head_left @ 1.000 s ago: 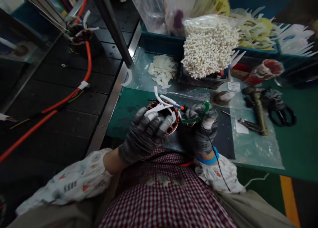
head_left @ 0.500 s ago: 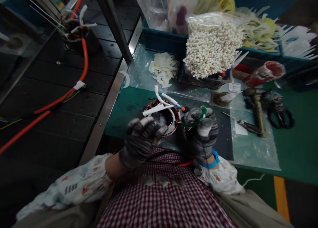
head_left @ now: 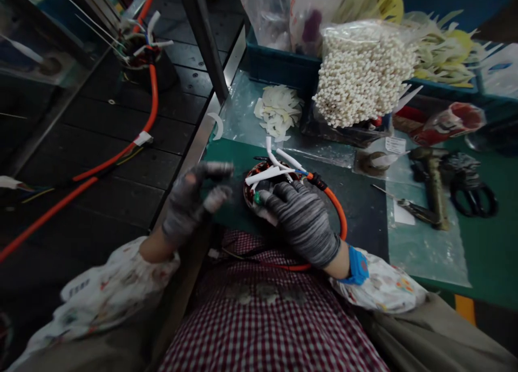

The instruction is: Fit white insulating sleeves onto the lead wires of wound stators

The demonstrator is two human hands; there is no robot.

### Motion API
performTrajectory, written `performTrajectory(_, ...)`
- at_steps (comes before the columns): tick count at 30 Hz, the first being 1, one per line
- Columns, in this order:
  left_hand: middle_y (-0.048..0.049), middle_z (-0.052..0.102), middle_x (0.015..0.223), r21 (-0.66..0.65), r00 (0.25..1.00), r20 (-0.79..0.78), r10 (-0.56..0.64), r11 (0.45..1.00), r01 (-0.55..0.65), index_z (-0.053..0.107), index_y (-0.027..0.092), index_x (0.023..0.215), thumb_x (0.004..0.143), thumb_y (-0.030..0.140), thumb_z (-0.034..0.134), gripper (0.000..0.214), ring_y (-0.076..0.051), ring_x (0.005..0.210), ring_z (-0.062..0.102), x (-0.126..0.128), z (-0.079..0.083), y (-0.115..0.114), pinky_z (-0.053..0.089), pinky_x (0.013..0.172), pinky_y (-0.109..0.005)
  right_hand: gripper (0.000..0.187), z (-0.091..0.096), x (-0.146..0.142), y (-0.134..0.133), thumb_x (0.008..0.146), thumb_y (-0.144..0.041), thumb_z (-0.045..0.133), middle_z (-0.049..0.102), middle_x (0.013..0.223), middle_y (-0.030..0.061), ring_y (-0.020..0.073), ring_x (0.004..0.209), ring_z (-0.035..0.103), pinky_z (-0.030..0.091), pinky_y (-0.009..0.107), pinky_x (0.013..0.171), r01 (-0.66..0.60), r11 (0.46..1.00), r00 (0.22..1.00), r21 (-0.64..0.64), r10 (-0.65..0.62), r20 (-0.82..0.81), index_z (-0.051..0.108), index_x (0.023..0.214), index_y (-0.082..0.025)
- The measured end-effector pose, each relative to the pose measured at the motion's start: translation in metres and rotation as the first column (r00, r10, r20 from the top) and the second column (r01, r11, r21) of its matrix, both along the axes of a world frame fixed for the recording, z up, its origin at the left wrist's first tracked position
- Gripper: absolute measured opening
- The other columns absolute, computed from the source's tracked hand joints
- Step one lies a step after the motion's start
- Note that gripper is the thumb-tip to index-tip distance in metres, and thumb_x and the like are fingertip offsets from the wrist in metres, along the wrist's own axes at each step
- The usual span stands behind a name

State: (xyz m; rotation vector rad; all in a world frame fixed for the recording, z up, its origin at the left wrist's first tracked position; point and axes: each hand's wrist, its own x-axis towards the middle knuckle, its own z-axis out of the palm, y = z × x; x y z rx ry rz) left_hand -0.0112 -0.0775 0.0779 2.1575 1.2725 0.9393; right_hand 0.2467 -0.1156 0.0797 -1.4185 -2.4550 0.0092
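Observation:
A motor stator [head_left: 247, 176] with copper windings rests on the green worktop in front of me. White sleeved leads [head_left: 269, 174] cross its top and meet an orange cable [head_left: 336, 203] at the right. My right hand [head_left: 301, 215], in a grey striped glove, reaches over the stator's near side, fingers closed on a small green piece [head_left: 257, 197]. Most of that piece is hidden under the glove, so its shape cannot be made out. Left of the stator, my left hand [head_left: 194, 199] is blurred and touches nothing, thumb and forefinger apart.
Behind lie a pile of pale slips [head_left: 279, 110] and a bag of white-tipped sticks [head_left: 362, 78]. To the right are a hammer [head_left: 435, 194], black-handled scissors [head_left: 473, 196] and a thin pointed tool [head_left: 404, 203]. Another wired stator [head_left: 140, 51] stands at the left.
My left hand has left the stator and moved left, opening. My right hand has brought the green piece leftward from beside the stator to over it. The view has shifted slightly.

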Motion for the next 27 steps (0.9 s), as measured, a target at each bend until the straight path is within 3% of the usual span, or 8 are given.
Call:
performTrajectory(3, -0.0144, 0.067, 0.159, -0.231, 0.973, 0.080, -0.216, 0.946, 0.229, 0.068, 0.020, 0.151, 0.107, 0.067, 0.057, 0.065, -0.036, 0.152, 0.062, 0.016, -0.001, 0.042, 0.048, 0.134, -0.057, 0.027, -0.003, 0.000, 0.001, 0.111, -0.042, 0.070, 0.082, 0.099, 0.0101, 0.0253, 0.094, 0.070, 0.051, 0.035, 0.081, 0.020, 0.999, 0.999, 0.026, -0.019, -0.035, 0.088, 0.113, -0.023)
performTrajectory(7, -0.0146, 0.063, 0.165, -0.374, 0.811, 0.275, -0.516, 0.720, 0.585, 0.062, 0.023, 0.160, 0.099, 0.061, 0.074, 0.072, -0.039, 0.159, 0.054, 0.045, -0.014, 0.069, 0.043, 0.138, -0.060, 0.021, -0.013, -0.001, -0.009, 0.109, -0.039, 0.075, 0.082, 0.100, 0.0093, 0.0250, 0.093, 0.071, 0.053, 0.035, 0.080, 0.103, 0.984, 0.986, 0.144, -0.083, -0.142, 0.089, 0.107, -0.022)
performTrajectory(9, -0.0143, 0.059, 0.169, -0.366, 0.767, 0.345, -0.541, 0.675, 0.641, 0.048, 0.026, 0.169, 0.093, 0.054, 0.086, 0.090, -0.040, 0.161, 0.052, 0.052, -0.020, 0.063, 0.044, 0.137, -0.060, 0.019, -0.018, 0.000, -0.019, 0.110, -0.032, 0.072, 0.082, 0.096, 0.0076, 0.0233, 0.089, 0.071, 0.054, 0.034, 0.079, 0.144, 0.969, 0.970, 0.199, -0.099, -0.222, 0.089, 0.107, -0.023)
performTrajectory(12, -0.0152, 0.049, 0.175, -0.301, 0.750, 0.364, -0.552, 0.692, 0.656, 0.033, 0.033, 0.176, 0.089, 0.053, 0.093, 0.108, -0.040, 0.161, 0.052, 0.053, -0.023, 0.042, 0.042, 0.138, -0.063, 0.027, -0.023, 0.003, -0.037, 0.113, -0.023, 0.063, 0.081, 0.087, 0.0049, 0.0206, 0.082, 0.071, 0.057, 0.032, 0.074, 0.142, 0.957, 0.953, 0.251, -0.064, -0.296, 0.089, 0.108, -0.024)
performTrajectory(18, -0.0164, 0.042, 0.178, -0.124, 0.777, 0.169, -0.606, 0.769, 0.627, 0.031, 0.036, 0.177, 0.093, 0.056, 0.090, 0.105, -0.043, 0.168, 0.042, 0.051, -0.017, 0.024, 0.036, 0.139, -0.071, 0.025, -0.029, 0.006, -0.057, 0.108, -0.017, 0.067, 0.085, 0.091, 0.0054, 0.0211, 0.082, 0.072, 0.060, 0.034, 0.071, 0.117, 0.967, 0.944, 0.225, -0.038, -0.329, 0.090, 0.106, -0.025)
performTrajectory(21, -0.0141, 0.038, 0.182, -0.151, 0.813, 0.091, -0.576, 0.799, 0.583, 0.024, 0.041, 0.179, 0.096, 0.044, 0.088, 0.105, -0.038, 0.167, 0.045, 0.041, -0.018, 0.022, 0.046, 0.136, -0.062, 0.021, -0.030, 0.005, -0.059, 0.106, -0.017, 0.070, 0.088, 0.098, 0.0058, 0.0228, 0.090, 0.076, 0.064, 0.036, 0.077, 0.072, 0.977, 0.940, 0.200, 0.001, -0.341, 0.089, 0.107, -0.026)
performTrajectory(24, -0.0134, 0.037, 0.184, -0.228, 0.799, 0.083, -0.595, 0.770, 0.596, 0.017, 0.046, 0.180, 0.098, 0.043, 0.085, 0.107, -0.037, 0.162, 0.053, 0.029, -0.016, 0.018, 0.060, 0.124, -0.056, 0.021, -0.027, 0.003, -0.060, 0.106, -0.018, 0.069, 0.089, 0.106, 0.0052, 0.0238, 0.099, 0.078, 0.067, 0.039, 0.088, 0.047, 0.984, 0.947, 0.173, 0.011, -0.320, 0.088, 0.109, -0.026)
performTrajectory(27, -0.0121, 0.030, 0.187, -0.259, 0.811, 0.056, -0.582, 0.777, 0.574, 0.011, 0.047, 0.181, 0.105, 0.050, 0.074, 0.099, -0.037, 0.169, 0.043, 0.023, -0.013, 0.009, 0.058, 0.126, -0.058, 0.023, -0.021, -0.003, -0.062, 0.108, -0.017, 0.066, 0.089, 0.109, 0.0056, 0.0240, 0.104, 0.079, 0.068, 0.040, 0.093, 0.036, 0.988, 0.954, 0.150, 0.011, -0.299, 0.087, 0.113, -0.025)
